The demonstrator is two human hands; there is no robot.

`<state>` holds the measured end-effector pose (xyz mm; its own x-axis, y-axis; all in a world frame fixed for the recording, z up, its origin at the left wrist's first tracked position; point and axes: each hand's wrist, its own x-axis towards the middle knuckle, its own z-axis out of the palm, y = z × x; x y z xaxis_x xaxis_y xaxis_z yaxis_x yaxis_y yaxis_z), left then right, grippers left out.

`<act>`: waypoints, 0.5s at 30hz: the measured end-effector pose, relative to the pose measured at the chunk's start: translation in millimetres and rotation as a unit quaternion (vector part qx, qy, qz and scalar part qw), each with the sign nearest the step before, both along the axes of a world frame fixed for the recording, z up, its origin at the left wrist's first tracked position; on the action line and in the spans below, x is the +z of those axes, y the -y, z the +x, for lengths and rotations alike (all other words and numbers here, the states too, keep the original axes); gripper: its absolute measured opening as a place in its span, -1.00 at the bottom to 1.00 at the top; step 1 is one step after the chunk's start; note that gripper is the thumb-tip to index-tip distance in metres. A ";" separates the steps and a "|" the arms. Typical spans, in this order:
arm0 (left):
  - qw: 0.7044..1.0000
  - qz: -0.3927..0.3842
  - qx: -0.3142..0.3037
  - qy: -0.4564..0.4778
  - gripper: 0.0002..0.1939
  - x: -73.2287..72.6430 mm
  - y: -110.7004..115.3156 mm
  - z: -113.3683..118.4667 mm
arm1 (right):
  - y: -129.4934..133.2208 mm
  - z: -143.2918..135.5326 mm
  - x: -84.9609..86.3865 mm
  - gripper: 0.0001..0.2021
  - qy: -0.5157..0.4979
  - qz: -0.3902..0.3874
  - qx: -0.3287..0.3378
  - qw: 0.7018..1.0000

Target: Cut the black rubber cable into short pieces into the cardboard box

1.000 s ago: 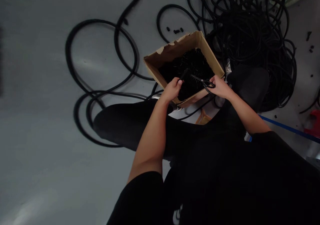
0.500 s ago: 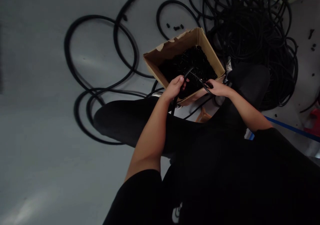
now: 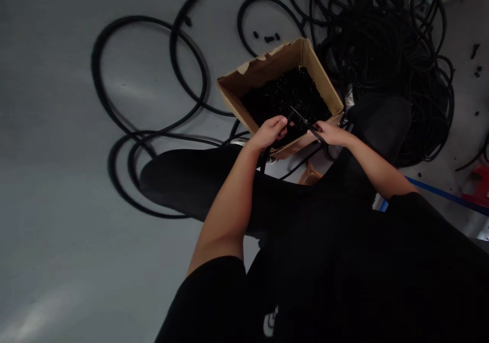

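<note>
Black hose (image 3: pixel 264 161), partly covered by the left grip (image 3: pixel 270 132), ends indistinctly.

Open floor (image 3: pixel 49 180) out left, but black tubing loops (image 3: pixel 95 63) fence the left knee (image 3: pixel 164 175), a tangled pile (image 3: pixel 382 48) crowds the box (image 3: pixel 292 148) on the right, and the way in comes from above, over cardboard walls (image 3: pixel 323 78), with scissors (image 3: pixel 300 115) jutting into the gap between left hand (image 3: pixel 270 132) and right hand (image 3: pixel 330 133)!

Slim scissors (image 3: pixel 301 118) slant out of the right hand (image 3: pixel 329 133), close by black tubing (image 3: pixel 264 161) gripped in the left hand (image 3: pixel 271 131)!
</note>
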<state>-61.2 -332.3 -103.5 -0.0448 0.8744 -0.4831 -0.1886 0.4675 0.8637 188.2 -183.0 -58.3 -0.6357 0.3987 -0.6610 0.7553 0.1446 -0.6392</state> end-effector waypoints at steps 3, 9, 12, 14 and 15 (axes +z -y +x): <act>0.999 -0.001 -0.023 -0.025 -0.34 -2.6 0.3 -1.2 | 2.5 1.6 -4.1 -0.51 -0.008 -0.018 -0.019 1.000; 0.994 0.007 -0.049 -0.094 -0.51 -5.9 1.3 1.2 | 3.9 1.5 -5.3 -0.40 -0.007 -0.057 -0.057 0.997; 0.991 0.004 -0.050 -0.123 -0.55 -8.1 1.3 2.4 | 4.3 -0.3 0.1 -0.31 -0.011 -0.076 -0.087 0.993; 0.990 0.000 -0.046 -0.134 -0.56 -10.5 1.1 2.9 | 5.0 -1.9 5.5 -0.27 -0.019 -0.090 -0.107 0.990; 0.989 -0.002 -0.044 -0.139 -0.56 -11.8 1.0 2.9 | 5.4 -2.8 8.1 -0.25 -0.022 -0.098 -0.114 0.988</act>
<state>-58.3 -333.3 -115.3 -0.1006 0.8792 -0.4656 0.0968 0.4744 0.8750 185.4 -188.4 -50.2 -0.5739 0.4015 -0.7138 0.7248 -0.1567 -0.6709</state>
